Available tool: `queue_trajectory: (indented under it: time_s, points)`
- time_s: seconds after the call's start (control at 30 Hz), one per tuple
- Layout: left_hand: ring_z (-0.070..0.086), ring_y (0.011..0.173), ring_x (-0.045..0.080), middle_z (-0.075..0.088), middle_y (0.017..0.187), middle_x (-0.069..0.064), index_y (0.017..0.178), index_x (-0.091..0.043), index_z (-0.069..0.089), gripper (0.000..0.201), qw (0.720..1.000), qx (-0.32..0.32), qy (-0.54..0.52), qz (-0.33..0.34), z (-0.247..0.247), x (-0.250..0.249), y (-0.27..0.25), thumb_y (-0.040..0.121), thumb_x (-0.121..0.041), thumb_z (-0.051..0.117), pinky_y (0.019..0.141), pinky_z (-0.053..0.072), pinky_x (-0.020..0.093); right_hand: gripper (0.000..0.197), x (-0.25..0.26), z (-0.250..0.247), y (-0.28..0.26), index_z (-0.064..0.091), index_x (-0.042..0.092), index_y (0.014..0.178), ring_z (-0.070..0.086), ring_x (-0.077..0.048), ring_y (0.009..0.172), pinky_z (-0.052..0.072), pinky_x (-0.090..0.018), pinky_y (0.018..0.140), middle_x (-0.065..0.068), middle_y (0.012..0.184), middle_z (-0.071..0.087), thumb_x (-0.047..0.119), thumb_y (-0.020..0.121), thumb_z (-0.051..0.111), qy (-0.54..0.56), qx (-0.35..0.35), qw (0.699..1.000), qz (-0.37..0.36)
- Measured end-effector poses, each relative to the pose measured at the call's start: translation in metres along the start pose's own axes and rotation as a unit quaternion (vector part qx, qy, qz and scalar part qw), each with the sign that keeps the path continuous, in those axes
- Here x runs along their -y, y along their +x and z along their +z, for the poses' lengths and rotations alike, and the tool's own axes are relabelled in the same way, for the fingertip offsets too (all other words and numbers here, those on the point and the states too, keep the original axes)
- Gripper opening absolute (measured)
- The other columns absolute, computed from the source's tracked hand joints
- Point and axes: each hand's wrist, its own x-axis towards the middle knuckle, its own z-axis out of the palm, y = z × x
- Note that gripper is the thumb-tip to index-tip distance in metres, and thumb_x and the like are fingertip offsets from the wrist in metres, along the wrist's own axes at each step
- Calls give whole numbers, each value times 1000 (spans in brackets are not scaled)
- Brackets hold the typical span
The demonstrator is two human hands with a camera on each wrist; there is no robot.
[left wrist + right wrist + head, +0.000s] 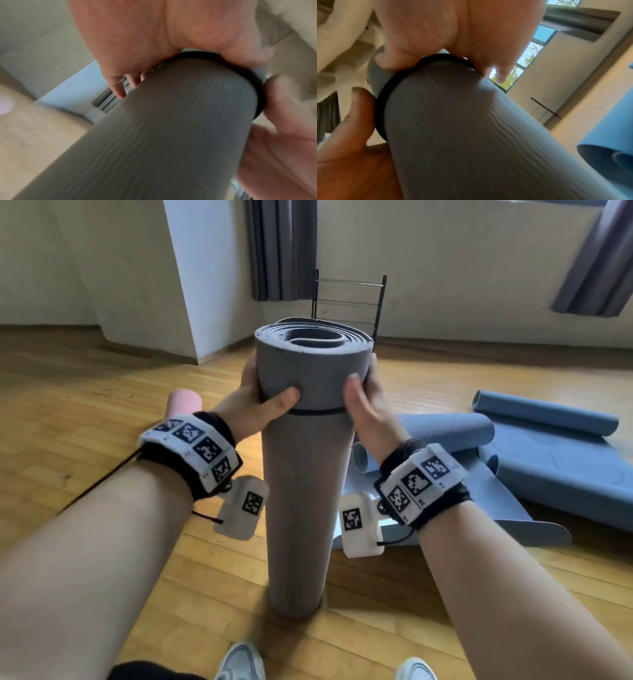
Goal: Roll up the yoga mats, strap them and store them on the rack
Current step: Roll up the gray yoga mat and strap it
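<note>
A rolled grey yoga mat stands on end on the wooden floor in front of me. A thin black strap rings it a little below its top. My left hand grips the roll's upper left side, thumb on the front just above the strap. My right hand grips the upper right side the same way. Both wrist views are blurred; they show the grey mat, the black strap and fingers curled round the roll. A black metal rack stands by the far wall, partly hidden behind the mat.
Blue mats, partly rolled and partly flat, lie on the floor at right. The end of a pink roll shows behind my left wrist. My shoes are at the bottom edge. Grey curtains hang on the far wall.
</note>
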Motion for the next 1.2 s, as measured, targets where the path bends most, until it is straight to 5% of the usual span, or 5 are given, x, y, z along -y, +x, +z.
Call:
queue_trajectory:
  time_s: [0.3, 0.5, 0.8, 0.97, 1.2]
  points:
    - [29, 139, 11, 28, 154, -2, 151, -26, -11, 133, 997, 15, -55, -44, 17, 42, -14, 57, -69, 74, 114, 27, 33, 119, -14, -23, -5, -17, 15, 151, 10, -6, 144, 14, -26, 118, -1, 162, 4, 60, 73, 61, -54, 52, 996, 48]
    - [37, 134, 5, 32, 150, 1, 150, -15, 2, 121, 994, -11, -75, 82, 11, 15, -12, 66, -74, 66, 109, 34, 23, 126, -12, -9, 9, 6, 7, 153, 42, -15, 134, 39, -36, 109, -8, 149, 39, 68, 63, 70, 4, 28, 999, -16]
    - [41, 125, -4, 38, 141, -3, 147, -12, 14, 118, 999, 37, -35, 18, 7, 55, -16, 58, -68, 67, 110, 36, 30, 123, -37, -13, 0, -9, 10, 153, 46, 0, 118, 39, -4, 89, 3, 150, 28, 58, 66, 64, -59, 122, 990, 36]
    - [34, 134, 9, 29, 149, 6, 149, -3, -6, 135, 993, 17, -65, 101, 8, 39, -3, 62, -75, 69, 110, 34, 28, 139, -21, 1, 11, -8, 12, 152, 33, -19, 140, 35, -43, 112, -9, 155, 26, 64, 58, 79, 33, 53, 998, -22]
    - [33, 138, 15, 28, 152, -1, 151, -22, -3, 133, 997, 70, 8, -19, 24, 89, -25, 52, -73, 70, 112, 34, 38, 128, -67, -8, -9, 6, 18, 153, 40, -9, 134, 37, -34, 111, 4, 145, 42, 66, 55, 74, -82, 126, 987, 60]
